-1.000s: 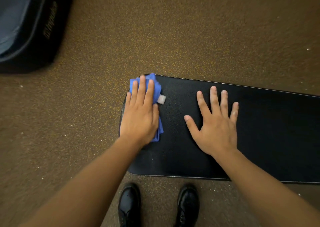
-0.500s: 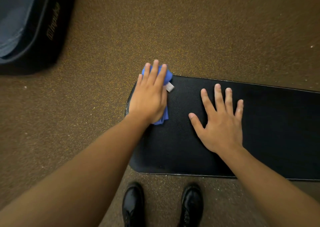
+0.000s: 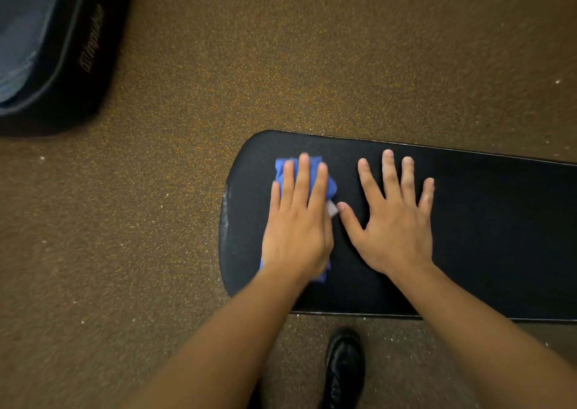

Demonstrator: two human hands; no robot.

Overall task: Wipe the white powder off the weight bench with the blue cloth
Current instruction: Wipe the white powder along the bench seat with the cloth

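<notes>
The black padded weight bench (image 3: pixel 487 233) runs from the middle of the view off the right edge. A folded blue cloth (image 3: pixel 331 186) with a small white tag lies near the bench's rounded left end. My left hand (image 3: pixel 296 224) presses flat on top of the cloth and covers most of it. My right hand (image 3: pixel 393 224) rests flat on the pad just right of the cloth, fingers spread, holding nothing. A faint streak of white powder (image 3: pixel 225 202) shows along the bench's left rim. The pad elsewhere looks dark and even.
Brown speckled carpet (image 3: pixel 281 65) surrounds the bench, with a few white specks. A dark bag or case (image 3: pixel 62 52) with lettering lies at the top left. One black shoe (image 3: pixel 343 368) stands below the bench's near edge.
My left hand has slid the cloth back from the bench's far left corner toward me and slightly right. My right hand has stayed flat on the pad. The camera has shifted left.
</notes>
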